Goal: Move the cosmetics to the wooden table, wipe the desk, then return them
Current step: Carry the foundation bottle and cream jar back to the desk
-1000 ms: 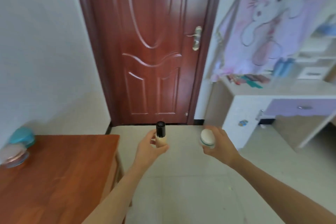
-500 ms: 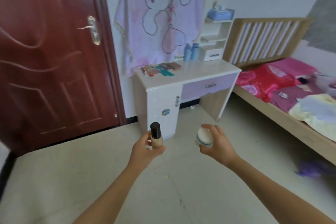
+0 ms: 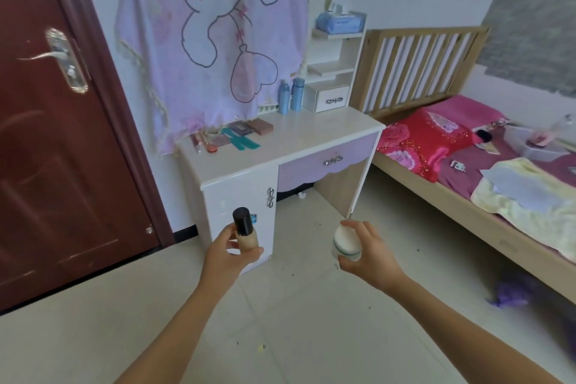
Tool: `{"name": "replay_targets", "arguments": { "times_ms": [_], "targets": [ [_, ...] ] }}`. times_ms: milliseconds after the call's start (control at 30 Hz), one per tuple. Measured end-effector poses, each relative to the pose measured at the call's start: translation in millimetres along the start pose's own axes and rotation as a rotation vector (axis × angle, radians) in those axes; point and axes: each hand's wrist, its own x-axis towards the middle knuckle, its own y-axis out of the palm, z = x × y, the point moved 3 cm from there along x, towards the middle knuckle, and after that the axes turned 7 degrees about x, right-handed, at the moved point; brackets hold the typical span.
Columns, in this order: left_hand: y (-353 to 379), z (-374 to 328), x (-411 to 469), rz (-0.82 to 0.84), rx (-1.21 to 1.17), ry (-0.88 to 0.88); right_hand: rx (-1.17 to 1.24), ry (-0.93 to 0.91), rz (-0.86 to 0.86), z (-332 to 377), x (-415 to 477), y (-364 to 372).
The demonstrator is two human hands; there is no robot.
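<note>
My left hand point(image 3: 225, 254) grips a beige foundation bottle point(image 3: 246, 234) with a black cap, held upright. My right hand point(image 3: 367, 254) holds a small white cream jar point(image 3: 345, 244) with a teal band. Both are held out over the floor, in front of the white and lilac desk point(image 3: 318, 134). On the desk's left rear lie several palettes point(image 3: 249, 128), lipsticks point(image 3: 197, 142) and a teal comb point(image 3: 241, 141). Two blue bottles point(image 3: 290, 96) stand at its back beside a small white shelf unit point(image 3: 335, 72).
A dark red door point(image 3: 59, 140) stands left of the desk. A pink rabbit cloth point(image 3: 215, 34) hangs on the wall behind the desk. A wooden bed point(image 3: 467, 165) with pink bedding fills the right side. A purple item point(image 3: 511, 293) lies on the tiled floor by the bed.
The view has swung right from the wooden table and door to the desk and bed. Both hands kept hold of the bottle and the jar, and the desk is nearer.
</note>
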Motion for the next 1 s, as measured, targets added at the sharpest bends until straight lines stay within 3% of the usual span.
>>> {"name": "replay_targets", "arguments": {
  "times_ms": [333,633,1000],
  "targets": [
    [-2.0,-12.8,166.6,0.003,0.019,-0.006,-0.004,0.071,-0.099,-28.4,143.8,-6.7],
    [94.1,-16.6,272.9,0.048,0.069,-0.033,0.029,0.081,-0.101,-114.2,260.4,-40.3],
    [199.2,-46.8,398.3,-0.13,-0.076,-0.177,0.044,0.009,0.033,-206.5,431.5,-97.5]
  ]
}}
